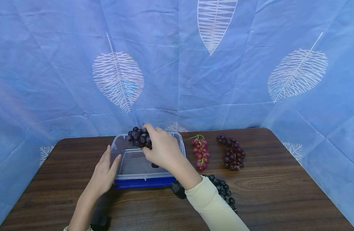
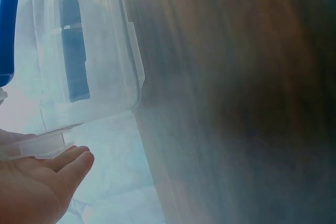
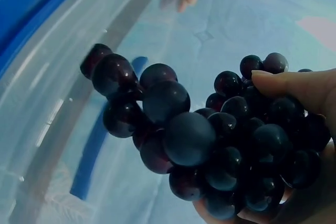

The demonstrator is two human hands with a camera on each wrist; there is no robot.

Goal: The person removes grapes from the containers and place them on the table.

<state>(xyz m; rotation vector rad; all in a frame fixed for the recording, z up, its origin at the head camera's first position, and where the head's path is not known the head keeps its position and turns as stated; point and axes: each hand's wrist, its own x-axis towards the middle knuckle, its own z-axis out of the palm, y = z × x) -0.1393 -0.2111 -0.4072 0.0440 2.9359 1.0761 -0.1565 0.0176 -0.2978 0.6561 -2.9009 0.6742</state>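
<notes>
A clear plastic box (image 1: 130, 176) with a blue edge (image 1: 145, 183) along its near side stands on the table. My right hand (image 1: 164, 149) grips a bunch of dark grapes (image 1: 139, 137) over the box. In the right wrist view the thumb presses the bunch from above and fingers curl beneath it; its free end hangs toward the box wall. At the box's left side rests my left hand (image 1: 103, 173), fingers straight. The left wrist view shows this hand's fingers at the clear side flap (image 2: 47, 145) of the box.
Right of the box lie a bunch of red grapes (image 1: 201, 154) with a green stem and a dark red bunch (image 1: 234, 154). A black bunch (image 1: 221, 186) lies nearer, partly hidden by my right sleeve (image 1: 208, 202). Behind the wooden table (image 1: 281, 179) hangs a blue cloth (image 1: 177, 80).
</notes>
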